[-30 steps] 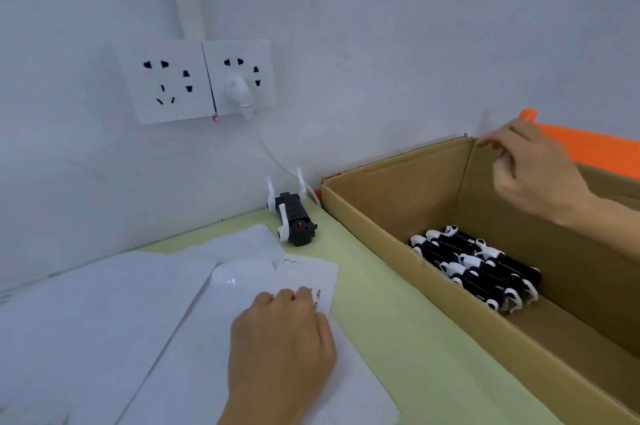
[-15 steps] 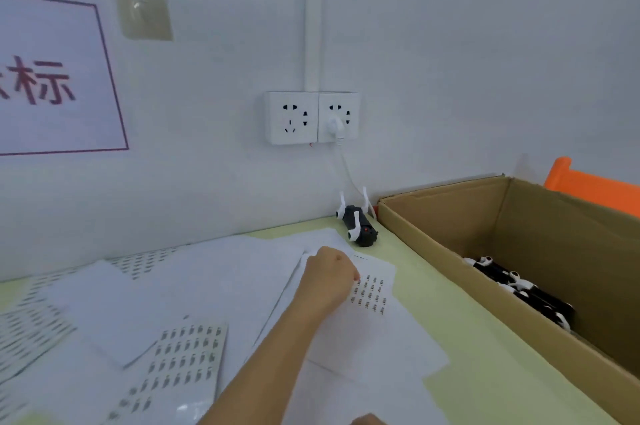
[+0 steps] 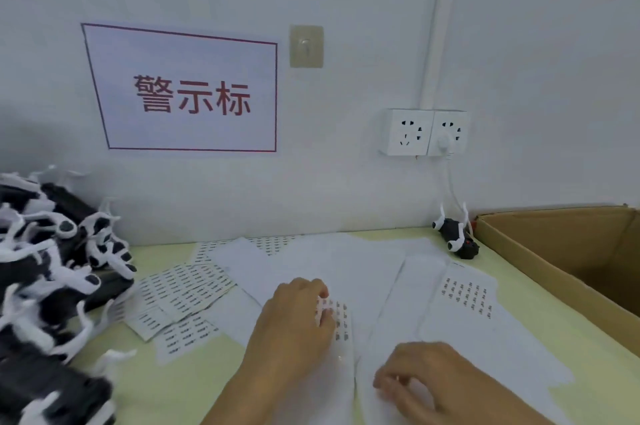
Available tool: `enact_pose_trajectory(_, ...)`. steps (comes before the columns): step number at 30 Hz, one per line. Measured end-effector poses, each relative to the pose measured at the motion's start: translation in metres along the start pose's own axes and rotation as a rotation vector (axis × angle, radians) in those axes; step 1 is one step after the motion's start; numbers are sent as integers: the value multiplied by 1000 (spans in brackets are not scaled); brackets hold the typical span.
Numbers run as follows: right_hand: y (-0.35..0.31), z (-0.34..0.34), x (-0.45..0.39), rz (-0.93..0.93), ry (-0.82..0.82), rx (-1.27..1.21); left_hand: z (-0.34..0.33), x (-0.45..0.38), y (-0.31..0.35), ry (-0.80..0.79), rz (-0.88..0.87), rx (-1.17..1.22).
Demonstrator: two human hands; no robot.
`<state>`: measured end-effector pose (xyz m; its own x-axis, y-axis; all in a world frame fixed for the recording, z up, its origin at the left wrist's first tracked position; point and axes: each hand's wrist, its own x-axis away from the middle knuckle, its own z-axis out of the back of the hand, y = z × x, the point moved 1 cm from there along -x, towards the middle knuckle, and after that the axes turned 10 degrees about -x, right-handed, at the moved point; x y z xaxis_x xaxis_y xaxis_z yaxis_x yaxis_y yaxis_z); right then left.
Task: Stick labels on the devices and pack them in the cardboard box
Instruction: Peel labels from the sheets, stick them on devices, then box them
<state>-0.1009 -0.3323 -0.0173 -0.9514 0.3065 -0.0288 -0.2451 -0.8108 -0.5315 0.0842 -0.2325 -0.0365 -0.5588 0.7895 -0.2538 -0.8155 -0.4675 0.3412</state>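
My left hand point(image 3: 294, 317) rests on a small label sheet point(image 3: 341, 320) in the middle of the table, its fingertips pressing down on the printed labels. My right hand point(image 3: 426, 386) hovers low over blank white backing paper point(image 3: 485, 348) at the front, its fingers curled with the thumb close to the forefinger; blur hides whether it holds anything. A heap of black-and-white devices point(image 3: 52, 272) lies at the left. One single device point(image 3: 455, 239) sits by the wall, beside the open cardboard box point(image 3: 540, 262) on the right.
More label sheets point(image 3: 183, 289) lie spread between the heap and my left hand, and another sheet with labels point(image 3: 467, 296) lies toward the box. A wall socket point(image 3: 424, 132) with a white cable hangs above the single device. A red-lettered sign point(image 3: 190, 95) is on the wall.
My view has swung left, away from the box. My left hand slid to a different label sheet nearer the middle. My right hand came down from the box rim to the paper in front.
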Motion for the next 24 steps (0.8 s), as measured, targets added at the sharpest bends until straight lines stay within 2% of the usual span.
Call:
enact_pose_trajectory(2, 1, -11, -13, -44, 101, -23, -5, 22, -15, -37, 1, -131)
enact_pose_trajectory(6, -8, -39, -38, -132, 121, 59, -9, 53, -21, -104, 44, -291)
enact_pose_trajectory(11, -25, -49, -41, -256, 128, 153, 5, 69, -36, -116, 115, -304)
enact_pose_trajectory(16, -34, -51, -37, -238, 135, 176, 16, 84, -44, -147, 146, -231)
enact_pose_trajectory(21, -42, -68, -31, -144, 226, -13, 16, 99, -51, -101, 139, -104)
enact_pose_trajectory(24, -49, -71, -29, -47, 340, -221, 17, 105, -51, -21, 156, -16)
